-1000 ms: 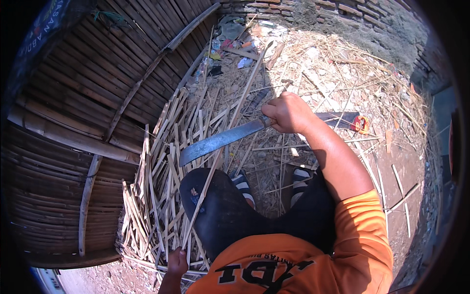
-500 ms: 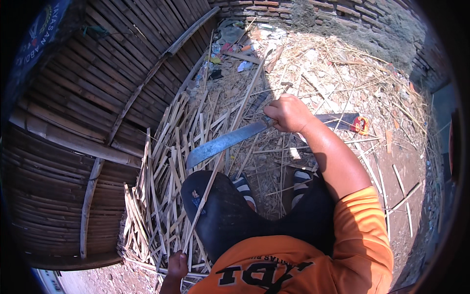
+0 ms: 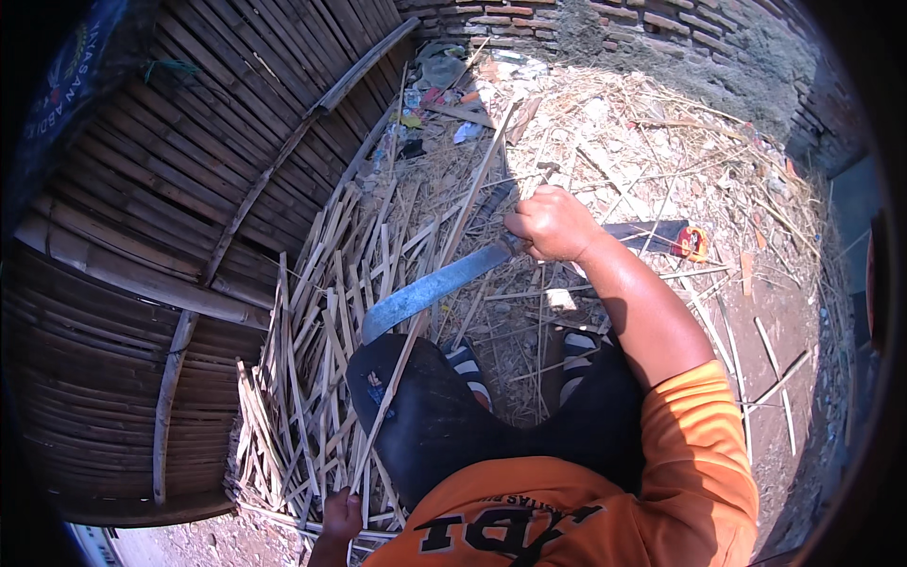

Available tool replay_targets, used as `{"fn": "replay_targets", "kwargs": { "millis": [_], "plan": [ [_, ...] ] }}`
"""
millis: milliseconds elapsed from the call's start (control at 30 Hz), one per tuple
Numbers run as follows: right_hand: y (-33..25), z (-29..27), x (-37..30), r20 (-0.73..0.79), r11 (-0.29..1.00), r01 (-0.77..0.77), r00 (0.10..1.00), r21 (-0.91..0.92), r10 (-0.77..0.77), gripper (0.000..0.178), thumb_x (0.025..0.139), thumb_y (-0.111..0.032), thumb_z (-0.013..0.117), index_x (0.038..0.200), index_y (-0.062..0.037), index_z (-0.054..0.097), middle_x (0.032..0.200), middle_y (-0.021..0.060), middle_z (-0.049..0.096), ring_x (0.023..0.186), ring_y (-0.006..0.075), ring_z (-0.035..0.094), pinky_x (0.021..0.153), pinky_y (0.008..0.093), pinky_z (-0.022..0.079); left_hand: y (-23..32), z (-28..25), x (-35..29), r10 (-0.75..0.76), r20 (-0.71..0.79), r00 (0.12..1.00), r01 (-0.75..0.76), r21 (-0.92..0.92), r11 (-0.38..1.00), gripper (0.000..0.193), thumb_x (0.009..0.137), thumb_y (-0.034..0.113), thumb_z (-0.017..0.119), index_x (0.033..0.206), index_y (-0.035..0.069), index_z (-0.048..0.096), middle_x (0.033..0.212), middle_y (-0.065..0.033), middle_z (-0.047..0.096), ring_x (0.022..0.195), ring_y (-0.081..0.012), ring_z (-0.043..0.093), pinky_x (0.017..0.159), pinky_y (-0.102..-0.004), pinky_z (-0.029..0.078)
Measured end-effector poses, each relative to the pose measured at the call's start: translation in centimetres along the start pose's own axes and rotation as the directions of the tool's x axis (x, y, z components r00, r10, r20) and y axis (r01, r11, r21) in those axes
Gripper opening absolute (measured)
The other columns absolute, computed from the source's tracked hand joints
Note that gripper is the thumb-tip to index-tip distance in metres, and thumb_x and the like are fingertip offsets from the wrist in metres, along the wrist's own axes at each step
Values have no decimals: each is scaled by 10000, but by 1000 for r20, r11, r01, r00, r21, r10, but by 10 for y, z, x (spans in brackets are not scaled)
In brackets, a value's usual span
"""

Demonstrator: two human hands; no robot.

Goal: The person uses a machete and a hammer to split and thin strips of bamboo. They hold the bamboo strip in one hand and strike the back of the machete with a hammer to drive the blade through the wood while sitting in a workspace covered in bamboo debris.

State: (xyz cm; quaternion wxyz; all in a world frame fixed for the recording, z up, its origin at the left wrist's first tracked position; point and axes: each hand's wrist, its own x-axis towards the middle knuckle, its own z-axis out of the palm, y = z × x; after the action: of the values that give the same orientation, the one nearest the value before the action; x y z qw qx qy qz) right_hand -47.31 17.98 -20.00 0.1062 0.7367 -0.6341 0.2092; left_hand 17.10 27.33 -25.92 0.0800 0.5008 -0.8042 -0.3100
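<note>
My right hand (image 3: pixel 557 224) is closed round the handle of a machete (image 3: pixel 436 288) in front of me. Its broad grey blade slants down to the left, the tip by my left knee. A long bamboo strip (image 3: pixel 402 363) runs from the far ground, past the blade and over my left thigh, to my left hand (image 3: pixel 342 513). That hand is closed on the strip's near end beside my left hip. The blade crosses in front of the strip; whether they touch cannot be made out.
Many loose bamboo strips (image 3: pixel 312 378) lie piled at my left against a slatted bamboo wall (image 3: pixel 236 142). A handsaw (image 3: pixel 652 234) with a red and yellow handle lies right of my right hand. Straw and rubbish cover the ground toward a brick wall (image 3: pixel 652 28).
The machete has shifted slightly downward, its tip now lower by my left knee. My right hand has moved slightly left and down. The left hand keeps its hold on the strip.
</note>
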Motion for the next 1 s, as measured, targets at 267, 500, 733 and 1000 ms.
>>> {"fn": "replay_targets", "kwargs": {
  "millis": [267, 500, 733, 1000],
  "plan": [
    [36, -19, -4, -9, 783, -599, 793, 165, 609, 288, 775, -176, 697, 1045, -89, 646, 897, 201, 703, 890, 404, 675, 783, 499, 532, -17, -4, -7, -51, 17, 999, 53, -113, 992, 476, 1023, 363, 453, 710, 9, 507, 511, -114, 454, 459, -226, 483, 479, -408, 363],
    [6, -4, -2, -19, 993, 102, 994, -65, -104, 265, 724, -167, 731, 958, -96, 630, 860, 125, 685, 866, 359, 683, 743, 479, 545, -21, -1, -1, 30, -5, 1000, -30, 8, 1000, 479, 1022, 362, 435, 713, 3, 512, 521, -157, 463, 465, -310, 512, 482, -435, 360],
    [46, -12, -12, -122, 702, -689, 692, 181, 711, 214, 796, -168, 670, 990, -82, 643, 898, 208, 708, 893, 403, 685, 791, 493, 542, -13, -7, -3, -61, 57, 996, 65, -58, 996, 474, 1030, 348, 435, 701, 14, 503, 539, -129, 465, 493, -249, 491, 500, -414, 364],
    [-20, -5, 1, 76, 999, 44, 996, -9, -43, 218, 736, -191, 718, 910, -103, 620, 748, 134, 655, 795, 368, 669, 742, 469, 539, 4, -2, 3, -53, 54, 997, 56, -62, 996, 551, 1050, 410, 385, 689, 17, 522, 530, -122, 477, 482, -262, 494, 500, -423, 365]
  ]
}}
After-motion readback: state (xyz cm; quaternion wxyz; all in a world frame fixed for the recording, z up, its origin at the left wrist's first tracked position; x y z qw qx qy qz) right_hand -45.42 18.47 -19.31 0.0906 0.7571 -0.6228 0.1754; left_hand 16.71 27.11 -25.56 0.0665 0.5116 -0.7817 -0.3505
